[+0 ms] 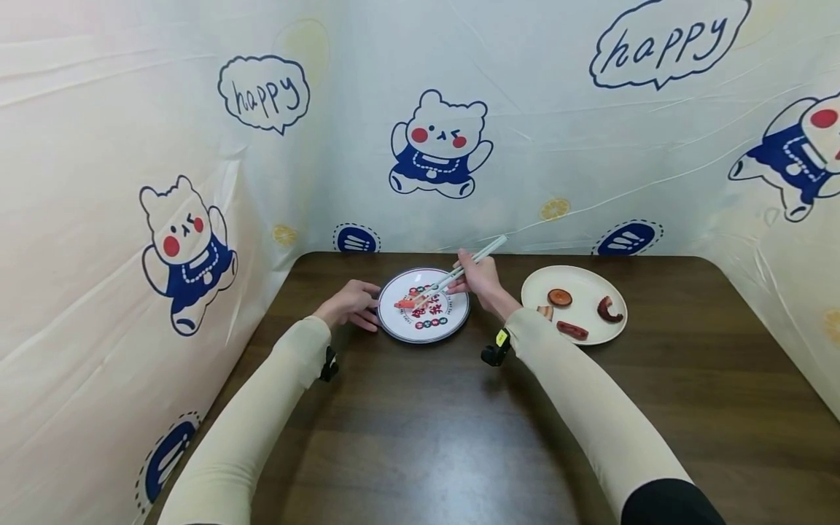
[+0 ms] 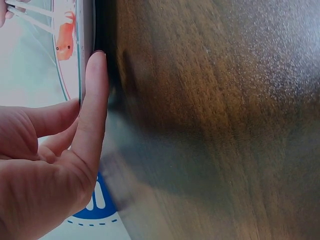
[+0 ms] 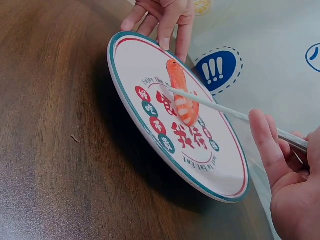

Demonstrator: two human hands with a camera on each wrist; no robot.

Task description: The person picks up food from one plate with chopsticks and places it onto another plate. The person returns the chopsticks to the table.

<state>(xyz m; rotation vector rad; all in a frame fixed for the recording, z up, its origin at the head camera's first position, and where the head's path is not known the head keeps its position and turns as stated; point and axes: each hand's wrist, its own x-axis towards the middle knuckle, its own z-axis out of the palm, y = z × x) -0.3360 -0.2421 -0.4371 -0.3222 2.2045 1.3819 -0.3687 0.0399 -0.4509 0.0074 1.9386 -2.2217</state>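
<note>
My right hand [image 1: 482, 278] holds a pair of pale chopsticks [image 1: 488, 248], pointing down and left over a round white plate [image 1: 453, 321] with red and green printing. The chopstick tips are at an orange-and-white shrimp [image 3: 176, 75] lying on that plate; in the right wrist view one stick crosses it. At the plate's left side is my left hand [image 1: 354, 302]. In the left wrist view its thumb [image 2: 62, 114] meets the rim while the index finger [image 2: 95, 85] lies along the underside, pinching the edge.
Right of my right wrist, a cream plate [image 1: 580, 277] bears a brown round piece [image 1: 560, 297], a dark red curled tentacle [image 1: 607, 311], a sausage-like piece [image 1: 572, 330] and a striped piece [image 1: 546, 312]. A printed curtain [image 1: 512, 146] surrounds the brown wooden table [image 1: 420, 423].
</note>
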